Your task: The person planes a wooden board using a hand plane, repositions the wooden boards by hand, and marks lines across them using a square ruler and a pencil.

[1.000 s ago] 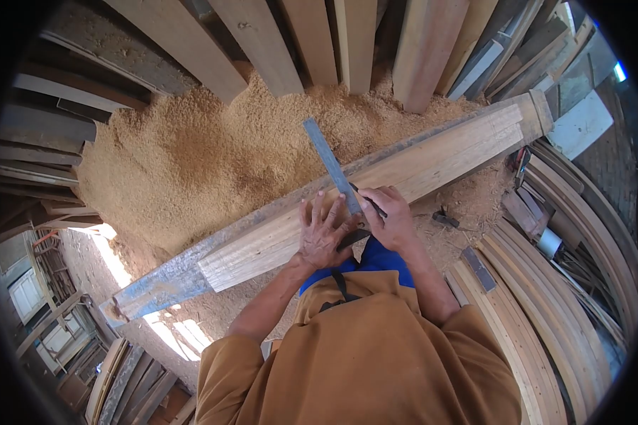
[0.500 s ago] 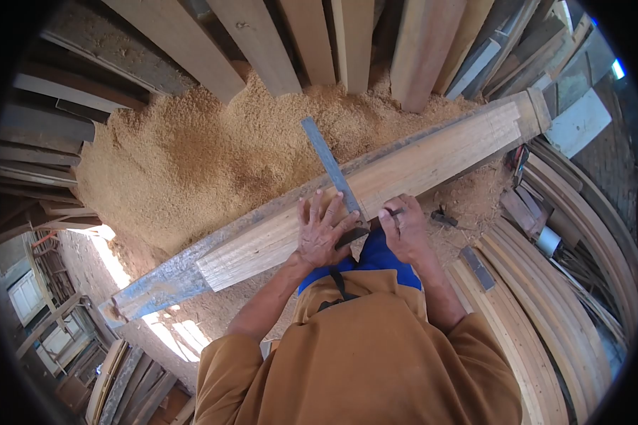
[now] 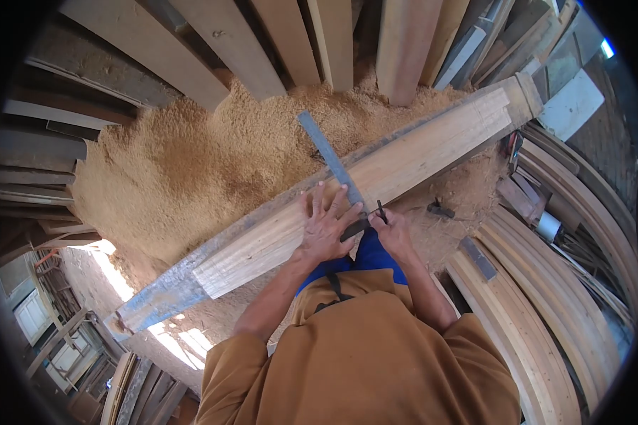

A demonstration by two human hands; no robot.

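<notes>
A pale wooden board lies lengthwise on a worn beam. Across the board rests a metal try square, its blade pointing away from me and its dark stock at the near edge. My left hand is spread, fingers apart, pressing on the board and the square's stock. Close to its right, my right hand pinches a thin dark marking tool, held upright at the board's near edge beside the square. The tool's lower tip is too small to make out.
A large sawdust heap lies beyond the beam, with upright planks behind it. Curved boards are stacked at the right, a small dark block on top. A dark tool lies on the ground nearby.
My right hand first drew back from the blade toward me, then moved left to the board's near edge, the marking tool now upright. My left hand stays on the square. The view has shifted slightly.
</notes>
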